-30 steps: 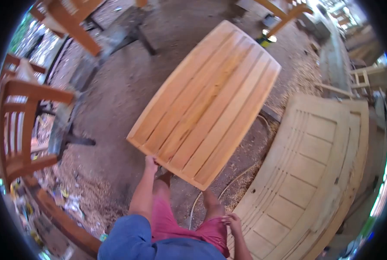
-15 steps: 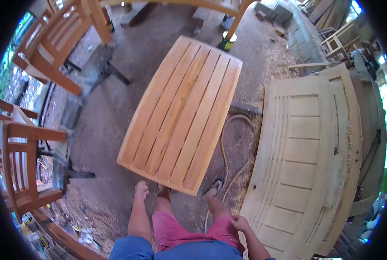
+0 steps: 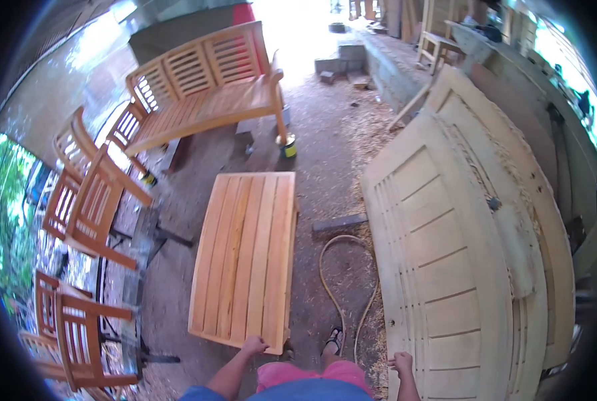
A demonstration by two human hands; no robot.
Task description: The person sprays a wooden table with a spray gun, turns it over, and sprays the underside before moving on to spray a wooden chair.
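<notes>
A slatted wooden coffee table (image 3: 245, 260) stands on the ground in front of me, its slats running away from me. My left hand (image 3: 254, 345) is at the table's near edge and overlaps it in this view, with fingers curled in and nothing showing in them. My right hand (image 3: 401, 363) hangs beside the pale panelled door (image 3: 439, 267) on the right, its fingers loosely bent and apart, holding nothing.
A slatted wooden bench (image 3: 198, 110) stands ahead, one leg in a yellow-and-black can (image 3: 287, 147). Wooden chairs (image 3: 85, 327) line the left. A hose (image 3: 322, 267) loops across the ground near my sandalled foot (image 3: 334, 339). A dark bar (image 3: 338, 224) lies beyond it.
My view has tilted up, bringing the whole bench into sight. My left hand now overlaps the table's near edge. My right hand has moved away from my shorts toward the door.
</notes>
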